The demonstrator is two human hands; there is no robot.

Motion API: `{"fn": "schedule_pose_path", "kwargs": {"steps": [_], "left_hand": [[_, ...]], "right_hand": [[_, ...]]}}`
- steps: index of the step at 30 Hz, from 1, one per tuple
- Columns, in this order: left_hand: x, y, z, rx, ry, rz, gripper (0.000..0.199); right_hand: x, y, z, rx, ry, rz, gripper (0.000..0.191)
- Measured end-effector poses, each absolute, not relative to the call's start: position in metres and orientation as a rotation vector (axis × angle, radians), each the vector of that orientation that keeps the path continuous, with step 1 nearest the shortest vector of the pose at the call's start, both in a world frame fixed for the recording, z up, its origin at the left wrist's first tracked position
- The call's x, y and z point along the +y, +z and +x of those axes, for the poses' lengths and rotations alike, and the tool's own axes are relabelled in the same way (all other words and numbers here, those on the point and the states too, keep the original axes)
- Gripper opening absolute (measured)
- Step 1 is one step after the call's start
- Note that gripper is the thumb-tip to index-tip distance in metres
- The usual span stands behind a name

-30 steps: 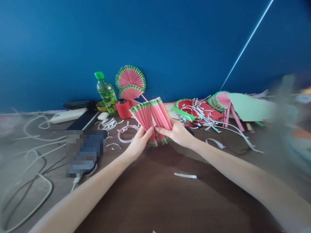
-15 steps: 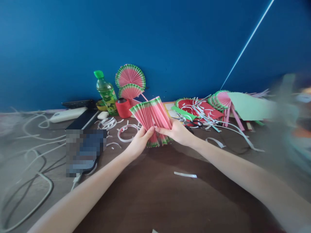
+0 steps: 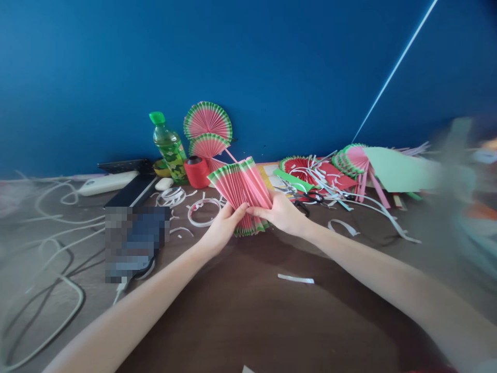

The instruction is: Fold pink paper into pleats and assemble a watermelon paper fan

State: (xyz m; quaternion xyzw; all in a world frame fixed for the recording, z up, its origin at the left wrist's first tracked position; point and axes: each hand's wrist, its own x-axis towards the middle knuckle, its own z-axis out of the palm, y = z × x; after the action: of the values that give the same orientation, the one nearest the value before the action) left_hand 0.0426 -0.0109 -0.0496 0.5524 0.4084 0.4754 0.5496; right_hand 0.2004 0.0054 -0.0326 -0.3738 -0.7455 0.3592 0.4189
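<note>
A pleated paper fan [image 3: 241, 184], pink with green and white edges, is held above the table between both hands. My left hand [image 3: 225, 225] pinches its middle from the left, thumb on top of the folds. From the right, my right hand [image 3: 285, 212] grips the pleats, its thumb close to the left thumb. The folds spread at the upper and lower ends and are gathered at the middle. The fingers underneath are hidden by the paper.
Finished fans [image 3: 208, 124] lean on the blue wall behind a red thread spool [image 3: 197, 172] and a green bottle [image 3: 170, 147]. Tape rolls [image 3: 204, 212], a phone [image 3: 140, 243] and cables lie left. Right are scissors [image 3: 310, 197], paper strips and stacked fans [image 3: 351, 158].
My right hand has shifted slightly left, and the gap between the fan's two pleated parts has narrowed. The left hand stays nearly still.
</note>
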Motion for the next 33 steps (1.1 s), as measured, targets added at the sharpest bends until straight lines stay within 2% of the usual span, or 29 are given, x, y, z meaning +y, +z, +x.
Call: {"fn": "schedule_pose_path", "kwargs": {"steps": [11, 23, 33], "left_hand": [[-0.0118, -0.0501, 0.0438, 0.893, 1.148, 1.152, 0.038], [-0.0133, -0.0468, 0.0449, 0.865, 1.146, 1.146, 0.035], [-0.0104, -0.0489, 0.0419, 0.933, 1.160, 1.222, 0.042]], "right_hand": [[0.0023, -0.0328, 0.1984, -1.824, 0.917, -0.951, 0.039], [0.0020, -0.0345, 0.1973, -1.835, 0.845, -0.946, 0.036], [0.0000, -0.0292, 0.2005, -1.846, 0.981, -0.948, 0.035]]}}
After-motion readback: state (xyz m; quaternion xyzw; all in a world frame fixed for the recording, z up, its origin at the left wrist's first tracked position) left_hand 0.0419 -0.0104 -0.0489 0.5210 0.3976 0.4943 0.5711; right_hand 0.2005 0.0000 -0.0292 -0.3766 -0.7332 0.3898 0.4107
